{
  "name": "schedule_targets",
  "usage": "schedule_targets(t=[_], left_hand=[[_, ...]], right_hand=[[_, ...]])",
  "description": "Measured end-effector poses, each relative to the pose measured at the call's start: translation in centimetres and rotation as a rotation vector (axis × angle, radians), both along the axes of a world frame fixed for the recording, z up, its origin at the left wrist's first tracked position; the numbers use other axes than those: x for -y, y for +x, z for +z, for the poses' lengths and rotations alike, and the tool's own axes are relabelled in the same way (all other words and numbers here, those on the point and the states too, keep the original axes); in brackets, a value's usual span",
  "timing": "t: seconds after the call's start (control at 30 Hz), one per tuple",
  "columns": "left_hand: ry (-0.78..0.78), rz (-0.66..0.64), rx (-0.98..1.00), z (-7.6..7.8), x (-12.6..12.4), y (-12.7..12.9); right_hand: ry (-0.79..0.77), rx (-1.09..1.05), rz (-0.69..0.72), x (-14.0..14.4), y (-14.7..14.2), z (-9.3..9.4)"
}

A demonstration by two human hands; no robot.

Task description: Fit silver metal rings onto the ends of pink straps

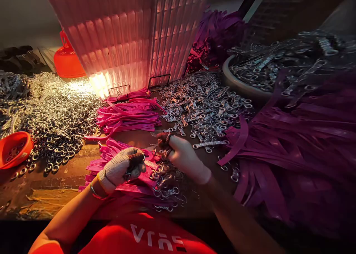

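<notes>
Head view. Both hands are gloved and work near the middle of the counter (41, 198). Left hand (119, 168): fingers curled shut around a small metal ring and the end of a pink strap (144, 174), which lies on the near strap pile just under the hand. Right hand (183, 157): fingers pinched narrow on a small metal piece at their tips; exactly what it is cannot be told through the blur. The two hands are close together but apart.

Loose rings (167, 183) lie just right of the left hand, on top of the straps. More pink straps (130, 116) are stacked farther back. A broad ring heap (58, 113) spreads far left, and a clip heap (205, 102) far right. Purple straps (300, 142) cover the right side. An orange bowl (13, 148) sits at the left edge and a grey basin (239, 83) of clips at far right. A ribbed lamp shade (125, 35) glows at the back.

Handling, as a judgement: the strap looks light, thin and floppy, likely slick, so it is best gripped near the end, flat between thumb and forefinger. The rings are small, hard and light and roll easily; pinch them across the rim.
</notes>
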State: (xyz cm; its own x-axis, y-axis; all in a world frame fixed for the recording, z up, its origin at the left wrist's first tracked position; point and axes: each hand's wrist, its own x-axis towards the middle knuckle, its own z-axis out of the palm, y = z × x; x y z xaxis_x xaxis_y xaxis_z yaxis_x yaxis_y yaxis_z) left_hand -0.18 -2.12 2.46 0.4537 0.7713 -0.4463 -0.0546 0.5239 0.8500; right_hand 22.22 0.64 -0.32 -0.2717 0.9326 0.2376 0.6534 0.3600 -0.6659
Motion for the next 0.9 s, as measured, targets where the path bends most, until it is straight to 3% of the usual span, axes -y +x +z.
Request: schedule_targets(t=[0.1, 0.23, 0.37, 0.47, 0.57, 0.8, 0.9], left_hand=[[0.048, 0.028, -0.014, -0.3, 0.5, 0.8], [0.273, 0.116, -0.084, 0.0, 1.7, 1.7], [0.256, 0.016, -0.076, 0.3, 1.8, 1.6], [0.161, -0.039, -0.021, 0.0, 1.0, 1.4], [0.075, 0.002, 0.052, -0.1, -0.1, 1.6], [0.183, -0.037, -0.061, 0.3, -2.3, 2.7], [0.158, -0.021, -0.031, 0.3, -3.6, 3.3]], right_hand=[[0.049, -0.085, 0.129, 3.6, -1.9, 1.3], [-0.051, -0.136, 0.085, 5.4, -3.3, 1.6], [-0.073, -0.209, 0.046, 5.9, -3.8, 0.9], [-0.033, -0.234, 0.019, 6.0, -3.9, 0.4], [0.076, -0.210, -0.036, 5.8, -4.0, 0.2], [0.087, -0.348, -0.104, 3.8, -3.8, -0.4], [0.161, -0.339, -0.170, 2.7, -3.6, -0.6]])
